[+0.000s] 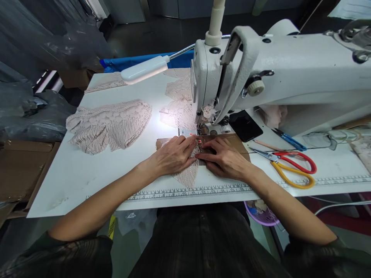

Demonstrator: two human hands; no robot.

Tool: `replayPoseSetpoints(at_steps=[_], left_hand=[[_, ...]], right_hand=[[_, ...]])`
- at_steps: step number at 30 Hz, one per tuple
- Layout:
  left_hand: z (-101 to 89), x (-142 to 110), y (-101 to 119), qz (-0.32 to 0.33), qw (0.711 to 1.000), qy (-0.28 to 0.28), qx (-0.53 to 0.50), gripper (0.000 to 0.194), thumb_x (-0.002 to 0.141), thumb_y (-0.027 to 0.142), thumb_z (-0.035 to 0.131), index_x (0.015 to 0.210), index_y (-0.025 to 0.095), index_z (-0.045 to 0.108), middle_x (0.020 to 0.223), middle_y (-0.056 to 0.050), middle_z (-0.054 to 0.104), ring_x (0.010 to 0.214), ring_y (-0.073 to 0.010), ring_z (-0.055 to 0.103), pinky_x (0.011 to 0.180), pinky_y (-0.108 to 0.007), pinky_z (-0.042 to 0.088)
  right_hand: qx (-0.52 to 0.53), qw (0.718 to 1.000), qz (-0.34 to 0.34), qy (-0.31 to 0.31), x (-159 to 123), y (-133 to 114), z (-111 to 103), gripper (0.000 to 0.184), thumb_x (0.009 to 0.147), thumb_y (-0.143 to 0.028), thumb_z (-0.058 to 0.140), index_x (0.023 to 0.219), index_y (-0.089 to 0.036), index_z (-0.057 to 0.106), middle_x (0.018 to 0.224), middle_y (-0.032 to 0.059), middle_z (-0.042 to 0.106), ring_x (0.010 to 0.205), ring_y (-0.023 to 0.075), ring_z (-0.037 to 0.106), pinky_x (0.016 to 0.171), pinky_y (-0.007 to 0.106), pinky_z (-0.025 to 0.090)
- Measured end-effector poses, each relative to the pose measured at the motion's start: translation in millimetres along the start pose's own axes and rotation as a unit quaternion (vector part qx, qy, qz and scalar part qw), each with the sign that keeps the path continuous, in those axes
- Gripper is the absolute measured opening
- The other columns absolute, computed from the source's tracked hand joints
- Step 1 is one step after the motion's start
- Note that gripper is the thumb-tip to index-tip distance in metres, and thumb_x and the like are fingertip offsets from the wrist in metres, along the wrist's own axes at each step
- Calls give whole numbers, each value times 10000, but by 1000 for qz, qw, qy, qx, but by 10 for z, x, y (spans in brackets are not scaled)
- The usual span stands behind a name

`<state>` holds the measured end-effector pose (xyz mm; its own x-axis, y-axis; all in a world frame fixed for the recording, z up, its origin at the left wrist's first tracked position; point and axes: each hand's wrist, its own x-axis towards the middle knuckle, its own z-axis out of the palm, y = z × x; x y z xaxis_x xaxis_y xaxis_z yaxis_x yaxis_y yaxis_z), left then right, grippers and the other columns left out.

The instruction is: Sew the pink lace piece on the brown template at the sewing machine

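My left hand [174, 154] and my right hand [223, 157] lie flat side by side on a strip of pale pink lace [188, 175], pressing it to the table just in front of the needle and presser foot [199, 129] of a white sewing machine [290, 69]. The fingertips of both hands meet on the lace close to the foot. The lace runs under the foot and continues behind it [178, 112]. Part of the lace is hidden beneath my hands.
A pile of the same pink lace [110, 123] lies at the left of the white table [72, 173]. Red and yellow scissors [290, 166], blue snips [290, 139] and a black phone [245, 125] sit at the right. A lamp [145, 68] hangs above; a printed ruler [188, 191] edges the table.
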<state>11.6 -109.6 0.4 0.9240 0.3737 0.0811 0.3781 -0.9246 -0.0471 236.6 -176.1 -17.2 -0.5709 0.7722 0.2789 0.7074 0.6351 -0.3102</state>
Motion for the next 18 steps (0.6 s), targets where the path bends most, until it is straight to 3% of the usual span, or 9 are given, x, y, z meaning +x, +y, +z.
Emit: replayPoseSetpoints(at_steps=[9, 18], left_hand=[[21, 37, 29, -23, 999, -1, 25, 480, 1019, 385, 359, 1324, 51, 520, 1400, -233, 515, 1041, -317, 550, 886, -464, 383], [76, 122, -119, -55, 998, 41, -1, 438, 1019, 381, 364, 1313, 120, 558, 1462, -171, 500, 1079, -311, 542, 857, -457, 402]], right_hand=[[-2, 1000, -6, 2, 16, 47, 15, 320, 917, -207, 531, 1180, -269, 703, 1136, 121, 578, 1050, 284, 500, 892, 475, 433], [-33, 999, 0, 15, 91, 148, 15, 303, 929, -202, 518, 1171, -230, 698, 1146, 139, 581, 1055, 283, 525, 883, 467, 464]])
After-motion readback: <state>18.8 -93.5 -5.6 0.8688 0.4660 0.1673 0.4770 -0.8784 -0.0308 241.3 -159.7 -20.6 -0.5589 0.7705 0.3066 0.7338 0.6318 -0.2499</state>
